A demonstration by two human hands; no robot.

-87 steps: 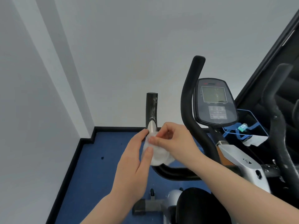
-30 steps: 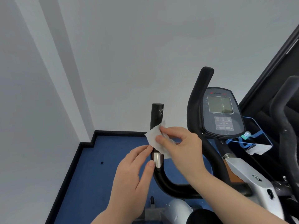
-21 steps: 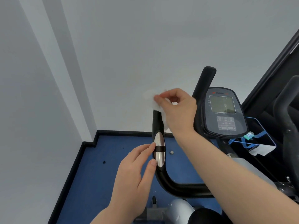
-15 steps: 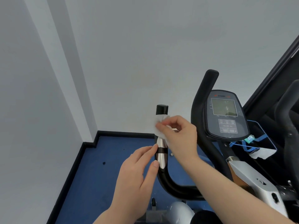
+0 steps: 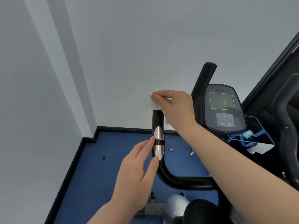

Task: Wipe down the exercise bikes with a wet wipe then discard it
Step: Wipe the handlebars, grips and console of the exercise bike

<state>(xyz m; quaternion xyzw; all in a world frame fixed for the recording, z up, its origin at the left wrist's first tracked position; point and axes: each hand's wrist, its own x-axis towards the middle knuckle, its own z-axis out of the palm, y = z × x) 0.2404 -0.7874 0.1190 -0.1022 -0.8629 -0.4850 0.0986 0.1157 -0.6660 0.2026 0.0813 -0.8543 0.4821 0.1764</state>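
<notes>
- Head view: right hand (image 5: 175, 109) pinches wet wipe (image 5: 155, 104) over the top end of the left handlebar (image 5: 158, 125), capping the tip to clean it.
- Left hand (image 5: 137, 172), open and empty, fingertips (image 5: 156, 159) touching the pulse sensor plate (image 5: 158, 145), apparently steadying the bar.

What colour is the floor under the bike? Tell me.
Blue floor, edged by black skirting; head view.

Our single head-worn view looks forward and down, close over the exercise bike's handlebar (image 5: 157, 120) toward a white corner wall (image 5: 129, 46).
</notes>
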